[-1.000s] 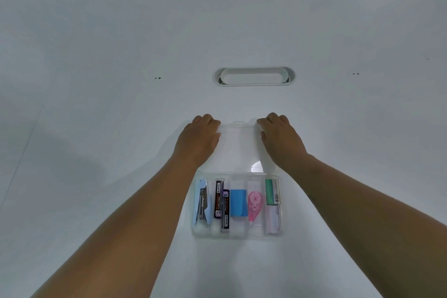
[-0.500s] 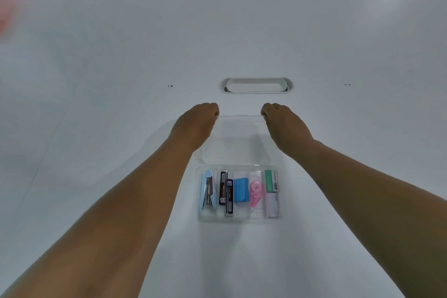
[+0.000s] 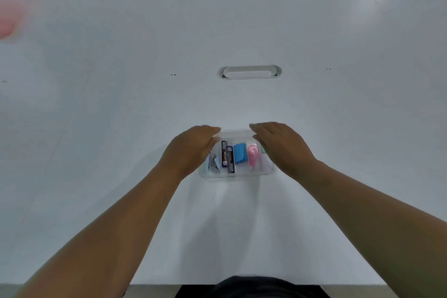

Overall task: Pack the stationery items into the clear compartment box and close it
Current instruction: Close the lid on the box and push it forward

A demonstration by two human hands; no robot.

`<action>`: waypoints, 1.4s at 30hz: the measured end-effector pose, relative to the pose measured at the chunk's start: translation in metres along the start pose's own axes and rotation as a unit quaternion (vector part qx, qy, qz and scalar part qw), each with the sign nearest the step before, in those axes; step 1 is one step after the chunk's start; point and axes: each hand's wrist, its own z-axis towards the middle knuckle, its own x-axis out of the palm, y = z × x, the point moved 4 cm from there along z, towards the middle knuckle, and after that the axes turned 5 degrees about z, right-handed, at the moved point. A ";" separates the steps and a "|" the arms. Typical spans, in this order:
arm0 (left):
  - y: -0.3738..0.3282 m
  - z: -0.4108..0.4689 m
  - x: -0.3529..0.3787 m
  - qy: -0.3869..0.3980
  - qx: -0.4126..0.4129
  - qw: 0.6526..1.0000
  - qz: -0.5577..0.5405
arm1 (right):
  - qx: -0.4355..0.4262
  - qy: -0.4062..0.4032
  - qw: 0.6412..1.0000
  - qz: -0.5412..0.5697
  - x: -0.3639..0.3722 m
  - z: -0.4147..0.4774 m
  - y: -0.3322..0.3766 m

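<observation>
Nearest the camera, at the near edge of the white surface [image 3: 96, 128], a dark garment [image 3: 251, 285] shows, and two bare forearms reach forward from either side. Just beyond, the clear compartment box [image 3: 238, 173] lies on the surface, roughly centred. The left hand [image 3: 191, 150] rests palm-down over its left end and the right hand [image 3: 281, 147] over its right end, fingers stretched forward and laid flat on the transparent lid; neither is clenched around anything. Whether the lid is fully latched cannot be told. Between the hands, through the plastic, side by side from left to right, lie a pale blue stapler [image 3: 212, 163] partly hidden, dark lead cases [image 3: 227, 156], a blue eraser [image 3: 240, 153] and a pink correction tape [image 3: 252, 154]. Farther off, an oval cable slot [image 3: 250, 72] is set into the surface. At the far left edge sits a blurred pink shape [image 3: 9, 17].
</observation>
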 end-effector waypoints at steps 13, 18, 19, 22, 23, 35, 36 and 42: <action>-0.017 -0.054 0.053 0.002 0.036 0.999 0.041 | 0.038 0.099 0.994 -0.011 0.046 -0.057 0.018; -0.015 -0.048 0.068 0.007 0.007 1.000 0.019 | 0.053 0.103 0.993 0.026 0.057 -0.057 0.009; -0.016 -0.045 0.071 0.010 0.001 1.000 0.015 | 0.055 0.112 0.992 0.033 0.062 -0.056 0.004; -0.016 -0.034 0.075 0.011 -0.010 1.000 0.006 | 0.065 0.126 0.989 0.042 0.067 -0.051 -0.012; -0.015 -0.029 0.075 0.009 -0.010 1.000 0.004 | 0.069 0.126 0.989 0.045 0.067 -0.047 -0.015; -0.004 0.085 0.077 0.022 -0.028 0.999 0.020 | 0.088 0.108 0.990 0.003 0.057 0.032 -0.082; -0.004 0.089 0.075 0.021 -0.029 0.999 0.024 | 0.086 0.104 0.991 0.003 0.056 0.037 -0.084; 0.002 0.121 0.082 0.028 -0.060 0.997 0.037 | 0.092 0.107 0.990 -0.005 0.064 0.064 -0.109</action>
